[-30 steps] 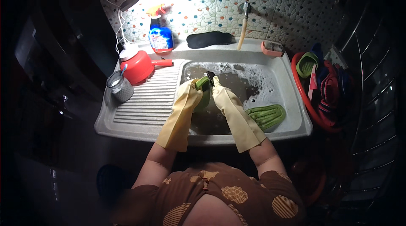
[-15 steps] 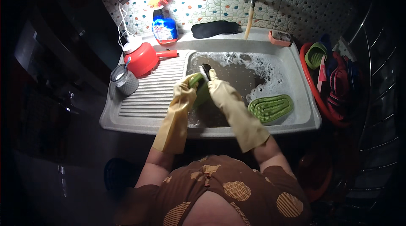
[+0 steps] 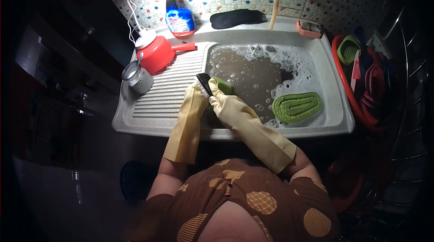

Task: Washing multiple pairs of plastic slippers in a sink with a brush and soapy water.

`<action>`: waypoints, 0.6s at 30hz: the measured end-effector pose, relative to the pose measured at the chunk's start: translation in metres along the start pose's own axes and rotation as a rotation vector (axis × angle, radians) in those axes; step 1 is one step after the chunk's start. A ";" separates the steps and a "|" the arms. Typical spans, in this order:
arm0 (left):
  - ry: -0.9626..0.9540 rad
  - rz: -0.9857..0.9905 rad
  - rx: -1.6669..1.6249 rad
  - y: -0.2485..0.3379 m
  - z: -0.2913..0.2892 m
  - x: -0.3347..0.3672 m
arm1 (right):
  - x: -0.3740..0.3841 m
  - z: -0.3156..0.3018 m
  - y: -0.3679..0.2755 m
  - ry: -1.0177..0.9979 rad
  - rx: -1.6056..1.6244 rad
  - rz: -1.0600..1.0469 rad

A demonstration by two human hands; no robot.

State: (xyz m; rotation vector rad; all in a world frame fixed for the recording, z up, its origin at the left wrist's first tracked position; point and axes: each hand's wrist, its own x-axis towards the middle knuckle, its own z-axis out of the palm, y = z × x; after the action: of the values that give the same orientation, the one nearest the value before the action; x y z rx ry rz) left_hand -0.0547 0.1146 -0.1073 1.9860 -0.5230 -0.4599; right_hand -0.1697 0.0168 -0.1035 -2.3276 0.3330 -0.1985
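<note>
Both my hands wear long cream rubber gloves and are close together over the left part of the sink basin [image 3: 332, 92]. My right hand [image 3: 218, 97] grips a black scrub brush [image 3: 204, 82] with pale bristles, held against my left hand. My left hand [image 3: 196, 93] is closed on a green slipper [image 3: 223, 86], mostly hidden behind the hands and brush. At the basin's right, a second green slipper [image 3: 297, 107] lies with its ridged sole up in the murky, foamy water.
Left, on the ribbed drainboard [image 3: 167, 92], stand a red ladle-like pot [image 3: 157, 56] and a glass jar [image 3: 138, 79]. A blue spray bottle [image 3: 180, 19], black insole [image 3: 237, 19] and pink soap dish [image 3: 309, 28] line the back ledge. A red basin [image 3: 342, 81] of footwear stands right.
My right hand and the brush have moved left and down toward my left hand. The held slipper has shifted to behind the brush. The whole view has shifted slightly.
</note>
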 end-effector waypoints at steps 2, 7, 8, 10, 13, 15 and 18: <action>0.115 -0.017 0.007 -0.001 0.006 -0.008 | 0.001 -0.036 -0.022 -0.130 0.087 0.342; 0.134 -0.056 0.292 0.026 0.017 -0.022 | 0.064 0.028 0.118 -0.033 0.407 0.555; 0.148 -0.065 0.215 0.012 0.018 -0.016 | 0.066 0.026 0.112 -0.025 0.372 0.523; 0.231 -0.089 0.155 0.000 -0.006 -0.013 | 0.054 0.017 0.045 -0.076 -0.057 0.328; 0.263 -0.136 0.123 0.006 -0.005 -0.018 | 0.035 0.001 0.046 -0.056 0.387 0.304; 0.217 -0.103 0.015 0.016 0.010 -0.001 | 0.053 0.031 0.143 -0.049 0.004 0.268; 0.086 -0.008 -0.311 -0.040 -0.030 0.046 | 0.076 0.033 0.164 -0.264 0.086 0.572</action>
State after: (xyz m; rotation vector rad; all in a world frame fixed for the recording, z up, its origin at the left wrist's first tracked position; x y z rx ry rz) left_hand 0.0059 0.1280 -0.1347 1.7015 -0.3653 -0.4312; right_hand -0.1190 -0.0945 -0.2405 -2.0457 0.8138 0.3635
